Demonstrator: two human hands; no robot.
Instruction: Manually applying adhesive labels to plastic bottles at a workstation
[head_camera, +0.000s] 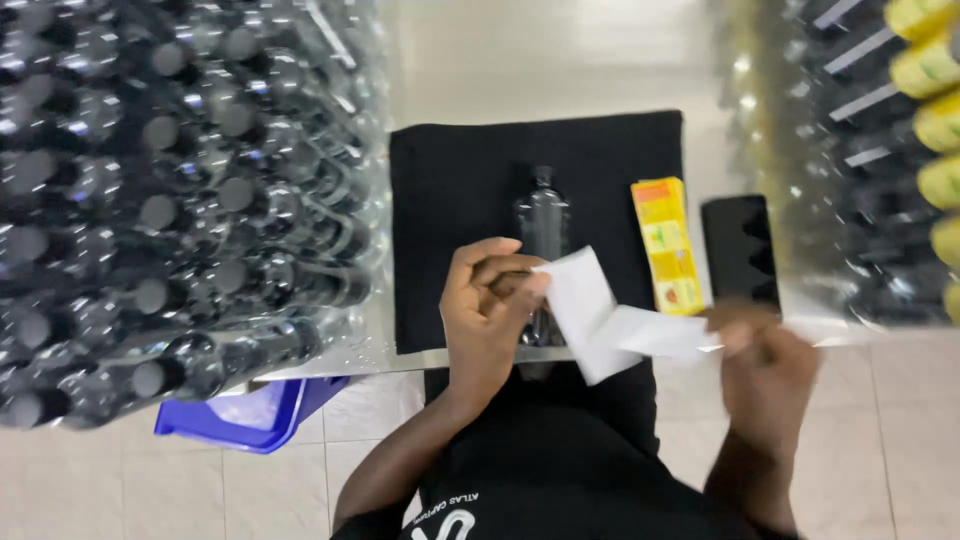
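Note:
My left hand (485, 305) pinches one end of a white paper strip (600, 320) above the near edge of a black cloth (450, 190). My right hand (765, 375), blurred, holds the strip's other end just off the table's edge. A clear empty plastic bottle (541, 215) lies on the cloth, partly hidden behind my left hand and the paper. A stack of yellow and orange labels (668, 245) lies to the right of the bottle at the cloth's edge.
A black phone (740, 250) lies right of the labels. Packed rows of clear dark-capped bottles (170, 200) fill the left side. More bottles, some with yellow labels (925, 110), stand at the right. A blue crate (250, 415) sits under the table edge.

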